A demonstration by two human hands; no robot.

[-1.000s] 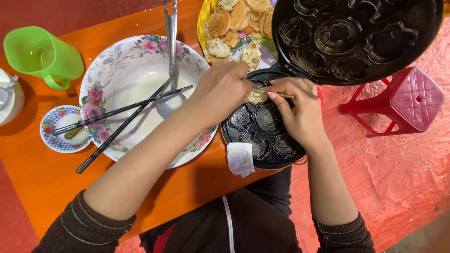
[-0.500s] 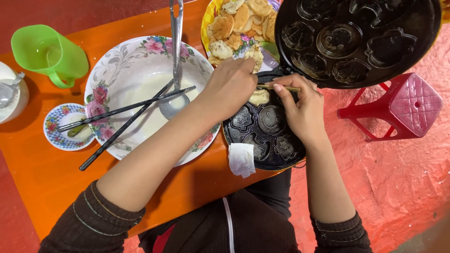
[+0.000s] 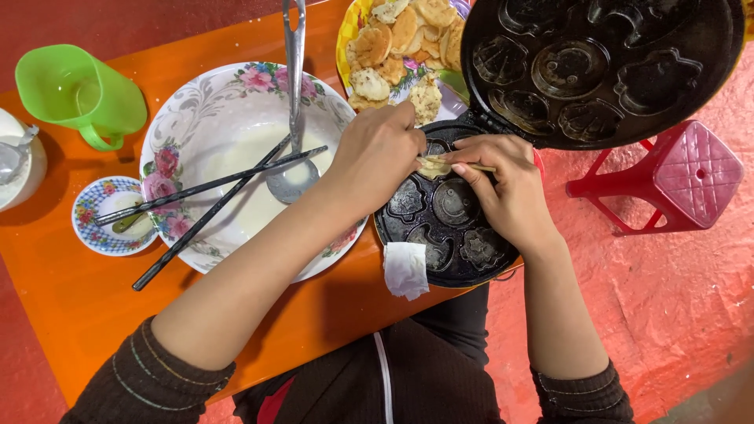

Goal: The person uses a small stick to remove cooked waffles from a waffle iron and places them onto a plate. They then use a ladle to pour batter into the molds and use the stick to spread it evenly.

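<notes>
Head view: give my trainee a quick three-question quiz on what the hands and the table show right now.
1. True or false: the black chopsticks lie across the floral bowl.
2. Which hand holds the thin stick over the mould pan? A) left B) right
3. What lies on the pan's near rim?

Key:
1. True; the ladle rests in the same bowl.
2. B. The right hand pinches the stick, while the left hand touches the pale cake in the pan.
3. A folded white tissue.
</notes>
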